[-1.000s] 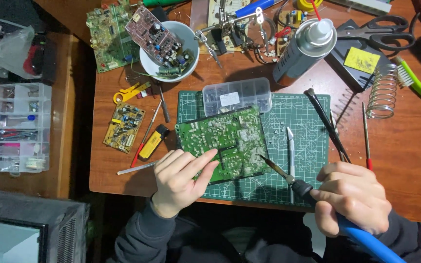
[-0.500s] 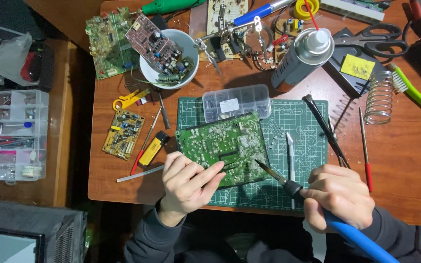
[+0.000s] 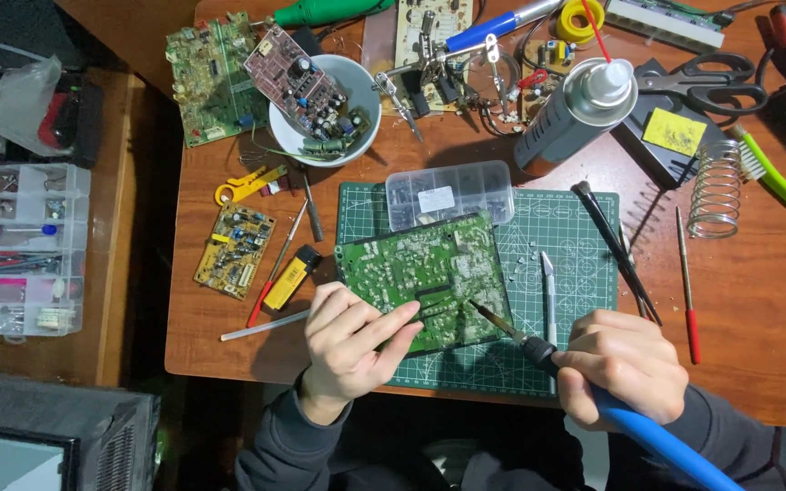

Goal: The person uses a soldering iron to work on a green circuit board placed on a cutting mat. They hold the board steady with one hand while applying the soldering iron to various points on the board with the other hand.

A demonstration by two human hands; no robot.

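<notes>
Right hand (image 3: 625, 364), at the lower right of the frame, is gripping the blue-handled soldering iron (image 3: 539, 350) with fingers curled tight around the grip, and is aiming its tip at the green rectangular circuit board (image 3: 422, 277). Left hand (image 3: 347, 341), at lower centre, is pressing its extended fingertips onto the board's lower left edge, with the thumb tucked beneath or beside them. The board is lying solder side up on the green gridded cutting mat (image 3: 575, 236) at the middle of the brown wooden worktop (image 3: 757, 336), just below a clear plastic parts box (image 3: 449, 193). The board is probably light, stiff and fragile, so taking hold by its bare edges looks safest. The iron's metal tip is presumably hot; only its insulated handle seems safe to grasp.
</notes>
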